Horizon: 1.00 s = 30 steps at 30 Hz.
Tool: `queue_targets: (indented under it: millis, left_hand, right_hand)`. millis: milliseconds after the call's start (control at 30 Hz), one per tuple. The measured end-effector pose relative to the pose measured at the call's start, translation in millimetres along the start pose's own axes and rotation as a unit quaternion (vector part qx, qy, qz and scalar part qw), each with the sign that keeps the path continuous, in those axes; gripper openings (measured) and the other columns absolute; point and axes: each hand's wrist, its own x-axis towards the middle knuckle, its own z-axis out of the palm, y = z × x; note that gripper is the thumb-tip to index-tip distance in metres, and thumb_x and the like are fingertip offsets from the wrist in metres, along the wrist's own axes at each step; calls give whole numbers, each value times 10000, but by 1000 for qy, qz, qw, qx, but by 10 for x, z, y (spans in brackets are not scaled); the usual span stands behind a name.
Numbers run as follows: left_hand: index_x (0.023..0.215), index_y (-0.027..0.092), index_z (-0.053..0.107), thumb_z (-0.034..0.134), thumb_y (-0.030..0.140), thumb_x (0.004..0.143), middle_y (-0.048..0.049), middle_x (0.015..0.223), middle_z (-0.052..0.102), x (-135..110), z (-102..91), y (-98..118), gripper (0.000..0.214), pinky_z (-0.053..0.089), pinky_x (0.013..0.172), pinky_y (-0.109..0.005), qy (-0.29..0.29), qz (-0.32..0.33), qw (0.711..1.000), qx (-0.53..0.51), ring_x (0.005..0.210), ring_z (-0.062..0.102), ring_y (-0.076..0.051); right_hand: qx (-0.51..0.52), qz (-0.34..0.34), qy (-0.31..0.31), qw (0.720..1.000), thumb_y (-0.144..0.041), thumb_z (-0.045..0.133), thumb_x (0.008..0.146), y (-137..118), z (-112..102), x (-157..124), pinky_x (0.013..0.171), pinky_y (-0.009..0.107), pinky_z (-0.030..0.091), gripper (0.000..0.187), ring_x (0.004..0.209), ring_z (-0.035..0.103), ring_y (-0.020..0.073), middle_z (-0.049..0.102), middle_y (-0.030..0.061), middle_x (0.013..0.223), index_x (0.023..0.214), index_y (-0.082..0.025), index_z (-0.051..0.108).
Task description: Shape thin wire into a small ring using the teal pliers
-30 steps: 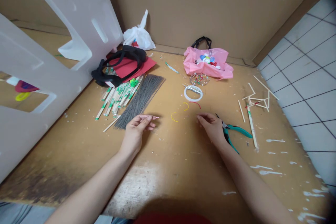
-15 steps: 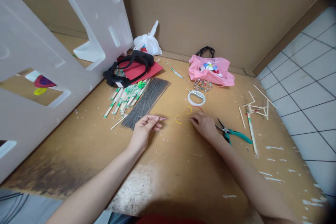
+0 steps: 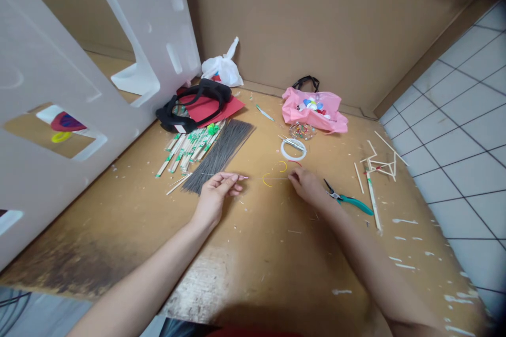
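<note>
Left hand (image 3: pixel 215 200) pinches a thin wire (image 3: pixel 225 174) between thumb and fingers just beside a bundle of grey wires (image 3: pixel 219 155); right hand (image 3: pixel 308 187), right of the bundle, has fingertips pressed together, apparently on another wire. Well right of the bundle, a small stick frame (image 3: pixel 379 166) lies built; most wires lie unused.

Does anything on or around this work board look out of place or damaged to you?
Yes: a dark, scorched-looking stain mars the tan board at lower left, unlike the rest of its surface. The white cut-out panel also leans in over the board's left side instead of standing square.
</note>
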Motion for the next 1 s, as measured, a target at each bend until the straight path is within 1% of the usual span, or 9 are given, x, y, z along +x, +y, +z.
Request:
queue_targets:
  millis: [100,200,300,400,533,667,833,1000]
  left_hand:
    - [801,120,639,702,314,691,-64,879,681,-15,6,19,231,461,564,-202,1,1,1000,-1,616,575,-90]
    - [799,121,639,706,318,687,-63,878,681,-22,16,27,236,460,563,-203,3,0,1000,2,618,573,-90]
    - [797,126,642,710,322,681,-61,881,682,-19,22,28,239,458,564,-204,5,-2,1000,4,617,570,-89]
    - [799,128,644,709,320,681,-65,885,683,-19,25,29,234,456,566,-202,6,-4,1000,5,615,568,-88]
    - [800,128,643,707,319,680,-73,890,686,-24,30,30,235,453,561,-206,7,-8,1000,17,611,573,-94]
    - [792,128,641,711,312,675,-69,880,686,-14,27,27,229,456,560,-207,13,-9,1000,23,610,576,-95]
    - [799,135,640,712,307,674,-63,888,685,-6,21,23,225,460,567,-207,19,-11,999,28,611,575,-92]
    - [795,131,632,712,298,677,-65,880,681,-2,22,4,219,463,564,-205,21,-12,999,31,610,574,-92]
  right_hand:
    - [141,50,18,989,-379,503,782,34,15,-35,680,324,462,188,636,574,155,603,13,659,748,-195,523]
    - [276,94,24,956,-444,567,725,33,77,-82,656,321,497,257,599,600,142,616,2,638,736,-191,522]
    - [379,123,19,917,-430,669,642,14,129,-120,671,329,522,286,609,621,138,630,-7,656,719,-187,540]
    - [448,141,9,883,-363,736,593,8,142,-147,693,325,532,268,621,633,127,651,-19,687,724,-190,578]
    - [496,161,-7,853,-301,764,582,21,143,-178,721,310,534,226,656,646,123,680,-15,719,731,-191,634]
    - [521,174,-20,835,-271,767,593,28,157,-194,733,293,534,210,685,653,123,699,5,762,765,-183,684]
    - [540,175,-29,823,-252,765,609,42,161,-190,761,291,535,189,700,658,124,703,17,760,773,-174,711]
    - [543,175,-29,821,-249,766,612,49,167,-188,776,297,535,190,720,662,133,706,27,764,775,-166,716]
